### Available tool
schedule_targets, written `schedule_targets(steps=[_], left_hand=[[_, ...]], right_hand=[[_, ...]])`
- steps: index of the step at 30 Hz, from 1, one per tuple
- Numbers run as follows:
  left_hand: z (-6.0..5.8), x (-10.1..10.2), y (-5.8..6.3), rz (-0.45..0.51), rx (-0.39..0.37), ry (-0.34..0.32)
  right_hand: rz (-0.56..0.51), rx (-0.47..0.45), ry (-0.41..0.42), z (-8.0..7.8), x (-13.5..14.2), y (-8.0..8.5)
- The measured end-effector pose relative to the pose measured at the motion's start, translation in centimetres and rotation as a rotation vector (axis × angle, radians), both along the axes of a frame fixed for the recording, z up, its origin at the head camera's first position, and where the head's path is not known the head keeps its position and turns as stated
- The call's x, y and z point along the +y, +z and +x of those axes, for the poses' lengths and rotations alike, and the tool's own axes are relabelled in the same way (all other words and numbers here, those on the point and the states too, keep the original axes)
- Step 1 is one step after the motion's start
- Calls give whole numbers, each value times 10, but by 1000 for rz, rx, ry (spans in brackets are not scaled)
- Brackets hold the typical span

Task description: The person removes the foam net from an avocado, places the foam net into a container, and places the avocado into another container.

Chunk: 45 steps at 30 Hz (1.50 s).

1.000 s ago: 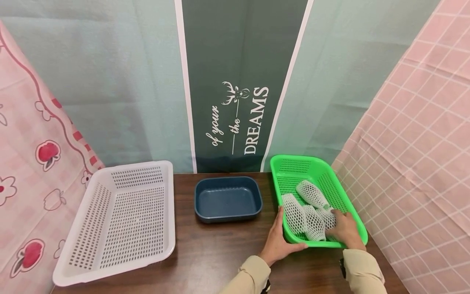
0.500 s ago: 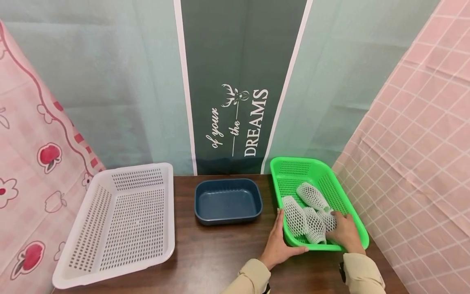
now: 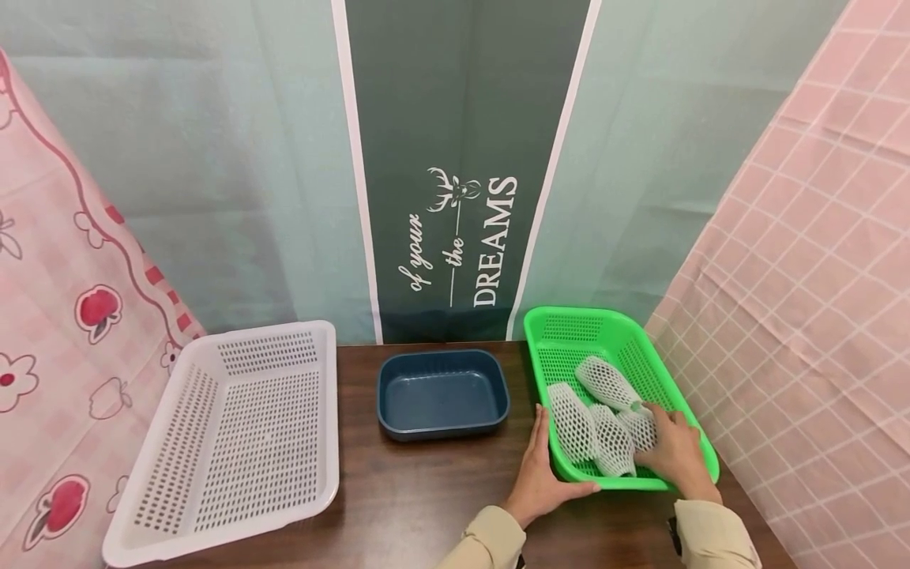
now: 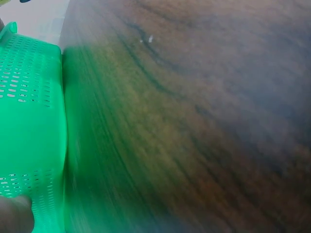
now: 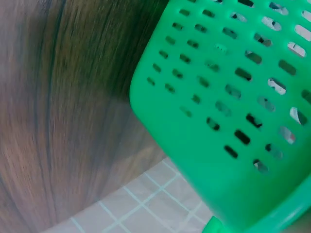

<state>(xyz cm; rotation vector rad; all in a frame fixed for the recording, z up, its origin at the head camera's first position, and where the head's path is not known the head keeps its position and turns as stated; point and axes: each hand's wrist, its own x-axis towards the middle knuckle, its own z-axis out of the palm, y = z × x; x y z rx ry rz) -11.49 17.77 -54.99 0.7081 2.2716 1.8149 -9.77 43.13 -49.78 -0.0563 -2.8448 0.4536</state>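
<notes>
At far R of bench [image 3: 441,506], R hand [image 3: 678,457] grasped rightmost netted item [image 3: 639,429] inside green basket [image 3: 650,367]; L hand [image 3: 539,484], fingers extended, braced near corner. Approx. no change occurred in last sec, i.e. all four netted items [image 3: 607,383] stayed in basket.

Left fingers [image 3: 542,433] extend (thumb [image 3: 580,490] splayed), while right fingers [image 3: 661,416] curl downward.

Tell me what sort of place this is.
Probably a makeshift tabletop booth: a printed backdrop, pink patterned cloths at both sides, and a green basket on the wood-grain table.
</notes>
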Motion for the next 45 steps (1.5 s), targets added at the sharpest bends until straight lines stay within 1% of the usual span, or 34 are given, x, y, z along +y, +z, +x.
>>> schedule_targets(steps=[6, 13, 19, 23, 27, 32, 36, 42, 45], left_hand=[[1, -1, 3, -5, -14, 7], [0, -2, 4, -19, -12, 3], [1, -2, 7, -25, 29, 0], [1, -2, 10, -19, 67, 3], [-1, -2, 15, -12, 118, 26], [-3, -4, 22, -13, 143, 32], [-6, -9, 28, -27, 128, 39], [-10, -14, 37, -27, 47, 49], [-12, -15, 41, -33, 28, 52]], right_hand=[[-1, 53, 27, 0, 4, 3], [-23, 62, 20, 1, 5, 3], [-55, 36, -11, 4, 3, 5], [-60, 41, -32, 4, 2, 8], [-48, 62, -34, 2, 1, 12], [-49, 91, -44, 2, -2, 15], [-86, 76, -72, 4, -3, 16], [-123, 58, -104, 7, -5, 21], [-134, 59, -113, 7, -7, 23]])
